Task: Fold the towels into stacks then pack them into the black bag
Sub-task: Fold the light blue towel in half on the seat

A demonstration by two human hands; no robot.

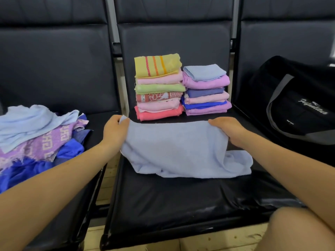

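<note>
My left hand (116,129) pinches the far left corner of the pale blue terry towel (181,151), fingers curled round the cloth. My right hand (225,128) grips the far right corner in the same way, with the fabric bunched under its fingers. Between the two hands the far edge of the towel is stretched almost straight, so the long axis of the towel runs from one hand to the other, left to right. The rest of the cloth hangs and lies toward me on the black padded seat (181,205), crumpled near my right forearm.

I judge the next fold must bring one hand over to the other along this axis; both hands are equally near.

Just beyond my hands stand two stacks of folded towels: the taller stack with the yellow striped towel on top (157,87) behind my left hand, the lilac and blue stack (205,90) behind my right. Farther to the right lies the black fabric bag with grey handles (299,105). To the left lies the heap of unfolded towels (36,134).
</note>
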